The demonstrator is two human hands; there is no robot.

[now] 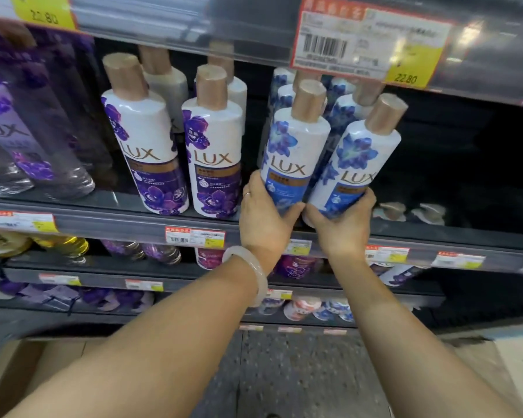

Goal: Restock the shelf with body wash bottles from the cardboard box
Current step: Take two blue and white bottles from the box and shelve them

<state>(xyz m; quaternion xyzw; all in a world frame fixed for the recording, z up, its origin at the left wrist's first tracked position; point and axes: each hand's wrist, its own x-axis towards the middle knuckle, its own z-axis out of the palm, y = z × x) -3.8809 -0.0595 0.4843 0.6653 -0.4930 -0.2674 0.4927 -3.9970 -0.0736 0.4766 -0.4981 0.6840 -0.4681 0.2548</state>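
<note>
Two white body wash bottles with blue flowers and gold caps are at the front of the shelf (pixel 139 220). My left hand (pixel 264 217) grips the base of the left blue bottle (pixel 293 152). My right hand (pixel 341 224) grips the base of the right blue bottle (pixel 357 164), which leans to the right. More blue bottles (pixel 341 113) stand behind them. The cardboard box (pixel 15 375) lies open at the lower left on the floor.
Two rows of purple-flower bottles (pixel 215 146) stand just left of my hands, darker purple bottles (pixel 37 125) further left. To the right the shelf is dark with two low pump tops (pixel 411 211). A price-tag rail (pixel 372 46) hangs overhead. Lower shelves hold more bottles.
</note>
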